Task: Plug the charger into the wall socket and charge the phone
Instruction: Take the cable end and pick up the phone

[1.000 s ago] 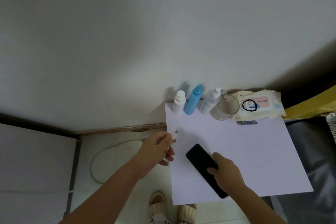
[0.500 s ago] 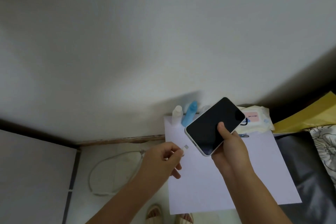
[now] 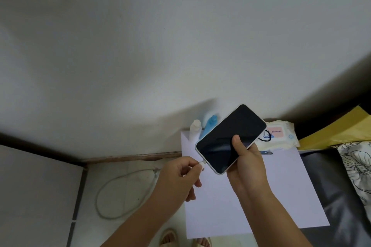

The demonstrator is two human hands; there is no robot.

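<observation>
My right hand holds a phone with a dark screen and pale rim, lifted above the white table top and tilted. My left hand pinches the white cable connector, whose tip touches the phone's lower-left short edge. The white cable trails down from that hand in a loop over the floor. No wall socket or charger brick shows in view.
At the table's back edge stand a white bottle and a blue bottle, with a wipes pack to the right. A dark cushion and floral fabric lie at right. A white wall fills the top.
My right hand picked the phone up off the table and raised it. My left hand brought the connector to the phone's lower edge.
</observation>
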